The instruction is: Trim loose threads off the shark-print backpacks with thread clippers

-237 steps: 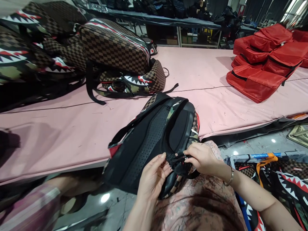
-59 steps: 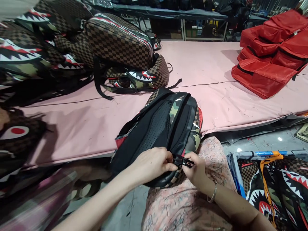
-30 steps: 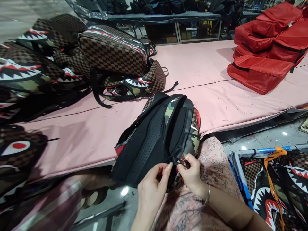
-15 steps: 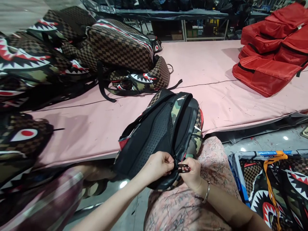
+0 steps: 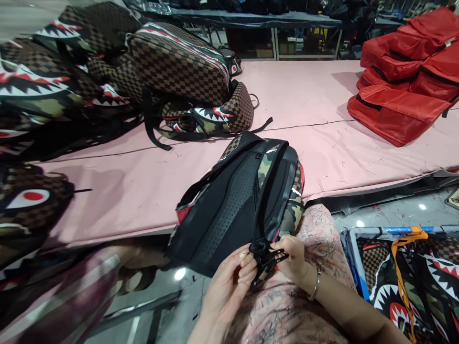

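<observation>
Pinch grip, both hands (head view; clock face centred on the backpack, twelve pointing away from the person). As an onlooker in the room sees it, the left hand (image 5: 234,274) sits at six o'clock, thumb and fingers closed on the bunched end of a black strap (image 5: 258,249). The right hand (image 5: 292,255), at four o'clock with a bracelet (image 5: 314,285) on its wrist, grasps a small dark piece (image 5: 280,257) jutting out beside the bunch; its kind cannot be told. The backpack (image 5: 225,205) lies with its black back panel up, far end on the pink table (image 5: 129,200), near end past the table's edge, by the person's patterned clothing (image 5: 322,234).

Surroundings: ten to eleven o'clock, a pile of checkered bags (image 5: 179,62) with toothed prints; nine o'clock, a lone bag (image 5: 34,215) bearing a red-centred eye; two o'clock, stacked red bags (image 5: 398,114); between three and four, a blue-edged bin (image 5: 398,230) holding printed bags (image 5: 426,291); eight o'clock, plaid cloth (image 5: 68,291), blurred; twelve o'clock, a dark table (image 5: 258,20).
</observation>
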Demonstrator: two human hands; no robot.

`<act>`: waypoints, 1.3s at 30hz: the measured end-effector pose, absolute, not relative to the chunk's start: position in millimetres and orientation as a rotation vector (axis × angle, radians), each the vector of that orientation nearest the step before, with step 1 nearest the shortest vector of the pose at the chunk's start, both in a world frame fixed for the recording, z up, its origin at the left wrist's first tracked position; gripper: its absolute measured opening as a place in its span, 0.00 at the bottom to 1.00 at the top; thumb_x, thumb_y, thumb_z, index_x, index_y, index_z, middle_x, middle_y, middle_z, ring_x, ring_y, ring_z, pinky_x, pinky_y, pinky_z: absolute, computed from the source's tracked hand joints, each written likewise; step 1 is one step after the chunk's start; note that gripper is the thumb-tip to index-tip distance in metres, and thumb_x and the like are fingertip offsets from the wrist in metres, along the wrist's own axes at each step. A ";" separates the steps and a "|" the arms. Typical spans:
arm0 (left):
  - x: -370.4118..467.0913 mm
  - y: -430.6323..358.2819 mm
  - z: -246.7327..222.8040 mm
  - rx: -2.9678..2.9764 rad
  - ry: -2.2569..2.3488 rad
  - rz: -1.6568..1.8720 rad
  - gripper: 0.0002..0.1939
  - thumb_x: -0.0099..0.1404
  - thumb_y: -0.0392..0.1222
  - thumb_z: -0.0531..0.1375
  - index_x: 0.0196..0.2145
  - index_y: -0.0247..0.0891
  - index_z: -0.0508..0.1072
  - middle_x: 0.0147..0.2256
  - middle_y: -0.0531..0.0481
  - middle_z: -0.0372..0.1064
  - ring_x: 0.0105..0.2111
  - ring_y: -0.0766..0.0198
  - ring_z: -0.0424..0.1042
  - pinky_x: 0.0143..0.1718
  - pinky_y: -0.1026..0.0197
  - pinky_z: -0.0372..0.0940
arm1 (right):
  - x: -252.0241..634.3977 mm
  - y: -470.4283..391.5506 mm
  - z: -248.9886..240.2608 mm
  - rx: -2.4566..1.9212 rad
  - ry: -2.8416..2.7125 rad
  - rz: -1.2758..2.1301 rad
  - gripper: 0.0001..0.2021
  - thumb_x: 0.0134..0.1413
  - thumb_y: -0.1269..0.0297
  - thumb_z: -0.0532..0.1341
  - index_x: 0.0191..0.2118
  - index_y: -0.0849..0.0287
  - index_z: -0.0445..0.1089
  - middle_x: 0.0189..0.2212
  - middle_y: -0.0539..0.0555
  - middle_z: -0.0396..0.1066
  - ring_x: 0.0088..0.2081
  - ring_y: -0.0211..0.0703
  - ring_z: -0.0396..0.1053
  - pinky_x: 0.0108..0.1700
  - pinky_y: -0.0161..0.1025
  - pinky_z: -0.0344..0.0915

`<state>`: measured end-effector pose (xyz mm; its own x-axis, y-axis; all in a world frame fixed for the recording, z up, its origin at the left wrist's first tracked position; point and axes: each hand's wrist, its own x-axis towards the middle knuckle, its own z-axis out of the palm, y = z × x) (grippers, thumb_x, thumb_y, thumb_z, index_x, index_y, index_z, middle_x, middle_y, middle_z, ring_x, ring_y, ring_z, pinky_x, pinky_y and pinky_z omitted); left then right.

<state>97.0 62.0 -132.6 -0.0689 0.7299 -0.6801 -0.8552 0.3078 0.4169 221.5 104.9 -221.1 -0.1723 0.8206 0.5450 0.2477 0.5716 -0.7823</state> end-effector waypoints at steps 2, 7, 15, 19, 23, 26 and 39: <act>97.6 62.9 -132.3 -0.066 1.066 1.269 0.16 0.36 0.33 0.71 0.22 0.26 0.69 0.18 0.56 0.51 0.17 0.79 0.50 0.15 0.74 0.50 | 226.7 105.8 -212.1 -0.933 -1.694 0.755 0.08 0.49 0.68 0.51 0.21 0.61 0.59 0.16 0.49 0.59 0.20 0.33 0.57 0.24 0.30 0.55; 102.3 68.5 -133.6 -0.081 1.177 1.273 0.23 0.29 0.35 0.73 0.27 0.25 0.74 0.20 0.52 0.59 0.19 0.76 0.56 0.16 0.74 0.54 | 259.3 111.8 -169.4 -0.943 -1.721 1.266 0.13 0.52 0.63 0.58 0.44 0.62 0.61 0.23 0.48 0.60 0.23 0.33 0.57 0.25 0.30 0.55; 111.5 70.6 -131.2 -0.114 1.285 1.323 0.25 0.24 0.36 0.73 0.26 0.27 0.76 0.20 0.49 0.64 0.19 0.73 0.61 0.19 0.73 0.61 | 285.1 114.6 -143.6 -0.838 -2.076 0.851 0.06 0.57 0.64 0.57 0.38 0.60 0.66 0.28 0.50 0.67 0.28 0.33 0.62 0.32 0.30 0.55; 112.7 69.6 -130.8 -0.083 1.296 1.326 0.25 0.24 0.37 0.73 0.26 0.27 0.76 0.21 0.49 0.65 0.19 0.74 0.62 0.19 0.74 0.60 | 279.8 116.7 -138.3 -0.833 -2.253 0.749 0.09 0.59 0.62 0.54 0.31 0.61 0.63 0.25 0.50 0.65 0.26 0.33 0.59 0.29 0.32 0.50; 111.7 68.2 -130.9 -0.054 1.283 1.328 0.24 0.26 0.38 0.73 0.26 0.27 0.76 0.21 0.49 0.66 0.19 0.73 0.62 0.20 0.74 0.60 | 279.1 120.9 -132.0 -0.862 -2.419 0.685 0.12 0.60 0.60 0.52 0.28 0.61 0.59 0.24 0.49 0.62 0.26 0.34 0.56 0.28 0.34 0.47; 111.5 67.4 -131.0 -0.044 1.278 1.319 0.23 0.27 0.38 0.73 0.25 0.28 0.76 0.20 0.49 0.65 0.19 0.74 0.62 0.20 0.74 0.60 | 281.4 124.0 -130.5 -0.867 -2.466 0.658 0.13 0.61 0.59 0.50 0.28 0.61 0.60 0.23 0.49 0.61 0.25 0.34 0.55 0.28 0.34 0.46; 115.8 65.1 -128.0 0.069 1.377 1.314 0.24 0.27 0.45 0.73 0.26 0.32 0.77 0.21 0.49 0.67 0.20 0.74 0.63 0.24 0.74 0.61 | 288.0 126.1 -133.7 -0.898 -1.938 1.399 0.10 0.56 0.60 0.58 0.32 0.64 0.66 0.24 0.49 0.62 0.26 0.30 0.57 0.28 0.28 0.53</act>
<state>115.8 65.1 -128.0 -0.3262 0.6868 -0.6495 -0.6168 0.3661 0.6968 288.0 126.1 -133.7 -0.6053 0.7931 0.0680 0.1854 0.2236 -0.9569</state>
